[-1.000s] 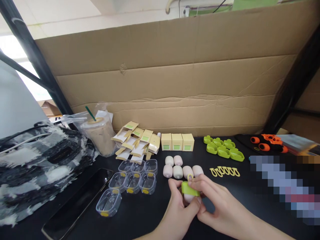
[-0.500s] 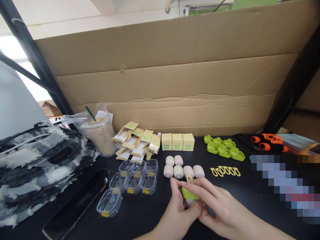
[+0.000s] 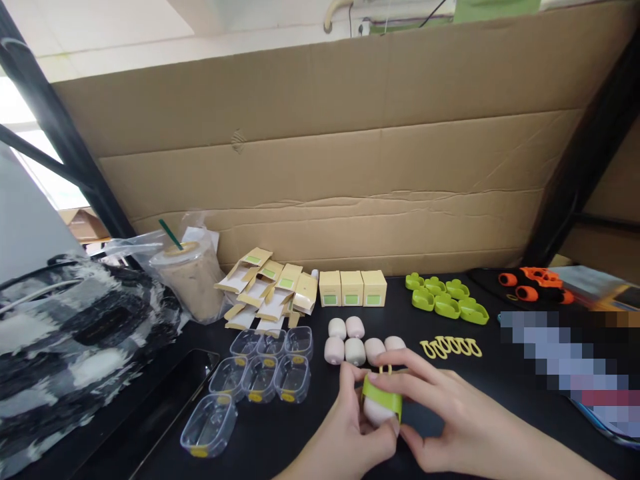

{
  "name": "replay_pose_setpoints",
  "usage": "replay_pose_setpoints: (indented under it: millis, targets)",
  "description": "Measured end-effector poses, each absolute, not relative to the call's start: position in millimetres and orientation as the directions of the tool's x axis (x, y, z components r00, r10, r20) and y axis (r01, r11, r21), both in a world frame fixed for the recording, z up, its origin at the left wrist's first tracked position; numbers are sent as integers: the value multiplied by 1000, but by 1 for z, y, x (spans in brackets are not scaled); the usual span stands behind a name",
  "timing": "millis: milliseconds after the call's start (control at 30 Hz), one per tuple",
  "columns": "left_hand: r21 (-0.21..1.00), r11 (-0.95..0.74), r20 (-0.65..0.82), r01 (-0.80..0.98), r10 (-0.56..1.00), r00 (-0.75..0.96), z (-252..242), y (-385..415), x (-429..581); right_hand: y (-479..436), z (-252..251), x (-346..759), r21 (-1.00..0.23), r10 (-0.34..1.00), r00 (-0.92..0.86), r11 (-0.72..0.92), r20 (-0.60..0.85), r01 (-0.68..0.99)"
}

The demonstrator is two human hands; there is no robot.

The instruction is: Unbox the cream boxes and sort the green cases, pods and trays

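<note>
Both my hands meet low in the middle of the black table (image 3: 320, 433). My left hand (image 3: 350, 427) grips a pale pink rounded case (image 3: 376, 412) from the left and below. My right hand (image 3: 440, 413) is closed on the lime green cover (image 3: 383, 395) that sits over the case's top, with a small yellow loop (image 3: 385, 369) sticking up behind it. Just beyond my fingers lie several more pink cases (image 3: 355, 340). Yellow loops (image 3: 451, 347) and green covers (image 3: 445, 298) lie to the right.
Clear plastic trays (image 3: 260, 370) sit left of my hands, folded and flat yellow boxes (image 3: 310, 290) behind them. An iced drink cup (image 3: 190, 277), a furry black-and-white bag (image 3: 75, 333) and a phone (image 3: 150, 407) fill the left. A cardboard wall (image 3: 325, 167) stands behind. Orange parts (image 3: 537, 283) lie far right.
My hands have kept working the green cover on the pink case; more of the pink case now shows below the cover. The view shifted slightly.
</note>
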State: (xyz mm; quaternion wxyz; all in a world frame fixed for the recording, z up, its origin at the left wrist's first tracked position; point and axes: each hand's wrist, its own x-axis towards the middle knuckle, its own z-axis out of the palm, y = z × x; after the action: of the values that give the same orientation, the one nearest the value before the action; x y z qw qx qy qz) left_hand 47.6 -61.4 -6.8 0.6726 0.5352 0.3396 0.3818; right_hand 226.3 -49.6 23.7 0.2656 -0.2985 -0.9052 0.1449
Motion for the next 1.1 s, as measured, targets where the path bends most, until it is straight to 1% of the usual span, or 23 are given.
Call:
replay_pose_setpoints:
  millis: [133,233,433,567,667,733,833,900,1000,1100]
  targets:
    - [973,211,-135,-90,844,519,1,-60,46,-51,24,224,-561,693,-630,694,350,451]
    - [972,222,-149,-82,845,514,2,-59,47,-54,24,219,-637,733,-604,633,312,440]
    - [973,174,-69,-153,850,522,-8,-57,49,-58,25,214,-661,744,-604,610,287,437]
    - [976,162,-60,-142,838,542,-13,-56,48,-58,27,215,-613,740,-592,638,321,466]
    - [972,136,-18,-193,857,514,-13,-56,47,-56,30,217,-599,763,-575,616,294,511]
    - [966,139,-9,-220,862,506,-14,-55,46,-52,32,220,-622,768,-577,602,278,501]
    - [971,175,-67,-161,853,518,-14,-53,45,-47,32,223,-680,764,-581,585,281,441]
    - [975,173,-82,-141,865,494,-13,-54,45,-45,31,224,-724,767,-573,566,287,394]
    - [981,119,-37,-154,890,455,-7,-57,43,-42,32,224,-800,791,-549,502,271,328]
    - [996,-48,72,-70,915,397,5,-61,35,-39,36,227,-883,845,-483,390,230,261]
